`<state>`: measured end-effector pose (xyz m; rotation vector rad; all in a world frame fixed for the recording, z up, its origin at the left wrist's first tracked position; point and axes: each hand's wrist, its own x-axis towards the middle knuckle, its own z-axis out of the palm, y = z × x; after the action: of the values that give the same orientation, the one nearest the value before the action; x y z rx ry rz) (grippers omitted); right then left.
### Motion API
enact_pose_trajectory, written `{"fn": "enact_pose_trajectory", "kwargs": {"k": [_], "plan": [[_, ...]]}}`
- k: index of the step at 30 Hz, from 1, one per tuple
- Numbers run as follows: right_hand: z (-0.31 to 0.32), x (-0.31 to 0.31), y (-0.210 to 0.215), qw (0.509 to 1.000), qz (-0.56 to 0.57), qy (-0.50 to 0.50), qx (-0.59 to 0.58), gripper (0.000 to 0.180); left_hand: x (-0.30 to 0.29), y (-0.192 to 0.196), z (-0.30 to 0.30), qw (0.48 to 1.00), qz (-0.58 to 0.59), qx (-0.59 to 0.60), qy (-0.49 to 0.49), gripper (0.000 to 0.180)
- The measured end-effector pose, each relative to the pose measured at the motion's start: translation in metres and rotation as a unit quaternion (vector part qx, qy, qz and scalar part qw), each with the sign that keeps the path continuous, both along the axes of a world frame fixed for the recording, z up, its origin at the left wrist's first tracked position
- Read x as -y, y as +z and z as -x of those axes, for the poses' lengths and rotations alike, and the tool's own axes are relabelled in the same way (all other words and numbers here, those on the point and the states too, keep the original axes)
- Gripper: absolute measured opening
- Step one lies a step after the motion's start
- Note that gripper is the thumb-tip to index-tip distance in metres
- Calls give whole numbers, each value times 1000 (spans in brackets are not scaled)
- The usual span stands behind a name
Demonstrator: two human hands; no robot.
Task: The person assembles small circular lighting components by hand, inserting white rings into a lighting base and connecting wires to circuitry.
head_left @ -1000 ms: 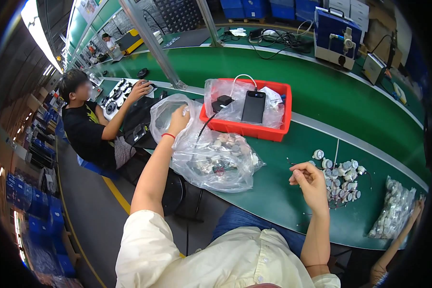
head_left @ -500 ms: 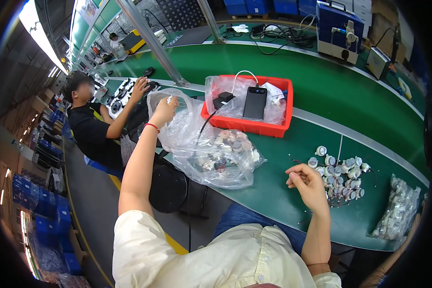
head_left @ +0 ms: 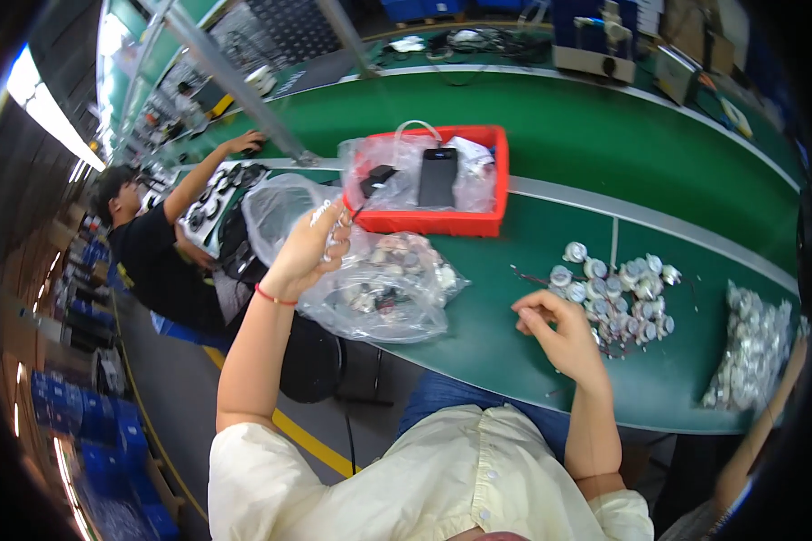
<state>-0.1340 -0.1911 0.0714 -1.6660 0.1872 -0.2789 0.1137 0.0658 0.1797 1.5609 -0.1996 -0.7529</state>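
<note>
As a co-worker in black (head_left: 158, 248) stretches an arm over the bench at far left, a person in a pale yellow shirt (head_left: 406, 478) works at a green table (head_left: 487, 311), left hand (head_left: 305, 245) raised before a clear plastic bag (head_left: 370, 316) and fingers curled around small white parts (head_left: 321, 213). A red band (head_left: 275, 296) circles that wrist. Pale round pieces show through the bag, which lies just in front of a red bin (head_left: 438, 223) holding a dark rectangular device (head_left: 438, 178) and a black plug (head_left: 376, 180). The right hand (head_left: 559, 334) hovers close to a loose heap of round wired components (head_left: 618, 298), its fingers bent and the thumb near the forefinger; whether anything sits between them cannot be told. Beyond the heap, a second, filled clear bag (head_left: 747, 347) rests near another person's forearm (head_left: 771, 410).
</note>
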Motion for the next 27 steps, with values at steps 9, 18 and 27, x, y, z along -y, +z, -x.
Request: {"fn": "enact_pose_trajectory", "kwargs": {"k": [9,18,27], "plan": [[-64,-1,-44,758,630,-162,57,16,148,-105,60,980,2,-52,-191,24],[-37,42,-68,703,690,-171,2,12,183,-167,91,687,-235,672,-147,17],[-19,82,-65,694,685,-215,-59,17,181,-169,91,703,-169,673,-157,22]]}}
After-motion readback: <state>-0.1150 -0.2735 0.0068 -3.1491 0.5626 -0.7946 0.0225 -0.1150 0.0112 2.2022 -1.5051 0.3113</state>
